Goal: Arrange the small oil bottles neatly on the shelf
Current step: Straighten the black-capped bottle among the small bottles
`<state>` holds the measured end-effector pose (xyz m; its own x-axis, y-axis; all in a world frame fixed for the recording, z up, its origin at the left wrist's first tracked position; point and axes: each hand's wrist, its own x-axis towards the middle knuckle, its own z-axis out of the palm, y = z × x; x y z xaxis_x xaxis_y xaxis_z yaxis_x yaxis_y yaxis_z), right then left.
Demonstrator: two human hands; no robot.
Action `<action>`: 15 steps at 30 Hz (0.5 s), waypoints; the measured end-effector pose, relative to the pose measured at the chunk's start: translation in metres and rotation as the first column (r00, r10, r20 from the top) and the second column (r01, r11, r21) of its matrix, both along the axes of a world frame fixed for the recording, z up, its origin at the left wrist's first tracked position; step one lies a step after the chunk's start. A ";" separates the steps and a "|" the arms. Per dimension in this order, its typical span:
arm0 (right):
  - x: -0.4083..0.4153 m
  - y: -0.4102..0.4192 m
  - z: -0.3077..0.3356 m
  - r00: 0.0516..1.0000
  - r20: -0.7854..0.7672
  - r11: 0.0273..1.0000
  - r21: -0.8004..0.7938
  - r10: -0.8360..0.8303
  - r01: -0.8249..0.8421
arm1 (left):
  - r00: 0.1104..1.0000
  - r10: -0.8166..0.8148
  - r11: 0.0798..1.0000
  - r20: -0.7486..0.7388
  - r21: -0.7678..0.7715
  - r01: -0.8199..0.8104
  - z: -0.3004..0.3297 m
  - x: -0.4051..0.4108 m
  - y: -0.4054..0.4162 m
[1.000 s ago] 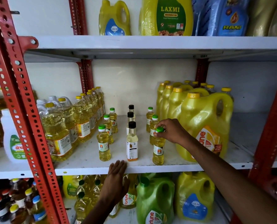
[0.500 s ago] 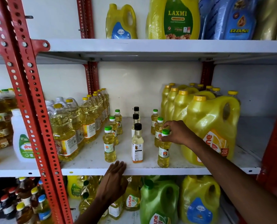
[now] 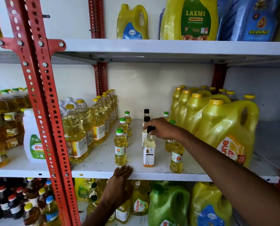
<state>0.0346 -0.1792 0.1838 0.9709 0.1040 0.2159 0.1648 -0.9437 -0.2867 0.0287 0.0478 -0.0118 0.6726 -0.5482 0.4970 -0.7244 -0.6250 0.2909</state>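
Note:
Small oil bottles stand in three short rows on the white middle shelf point(image 3: 103, 167). The left row has green caps, with its front bottle point(image 3: 120, 148) nearest me. The middle row has black caps. My right hand point(image 3: 162, 128) grips the black cap of the front middle bottle point(image 3: 149, 152). The right row's front bottle point(image 3: 176, 158) stands free beneath my forearm, its cap hidden. My left hand point(image 3: 119, 183) lies flat against the shelf's front edge, fingers apart, holding nothing.
Large clear oil bottles point(image 3: 75, 132) crowd the shelf's left side and big yellow jugs point(image 3: 225, 128) its right. A red perforated upright point(image 3: 42, 103) runs down the left. More jugs fill the shelf above and the one below.
My right hand let go of the green-capped bottle in the right row and moved left onto the black cap of the front middle bottle. The view shifted slightly.

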 end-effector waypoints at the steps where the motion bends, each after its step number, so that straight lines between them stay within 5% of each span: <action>1: 0.001 0.000 0.001 1.000 0.007 1.000 0.020 -0.004 0.004 | 1.000 -0.002 1.000 -0.007 0.003 0.002 -0.001 0.001 0.000; 10: 0.007 0.011 -0.010 0.976 0.153 0.982 0.131 -0.155 0.135 | 1.000 -0.019 0.999 -0.021 -0.036 0.018 -0.012 0.009 0.002; 15: 0.005 0.016 -0.007 0.987 0.081 0.984 0.117 -0.142 0.132 | 1.000 -0.018 0.999 -0.025 -0.036 0.017 -0.010 0.008 0.001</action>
<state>0.0391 -0.1636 0.1766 0.9506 -0.0580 0.3049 0.0658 -0.9223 -0.3808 0.0365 0.0487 -0.0221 0.6755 -0.5423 0.4996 -0.7275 -0.6008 0.3314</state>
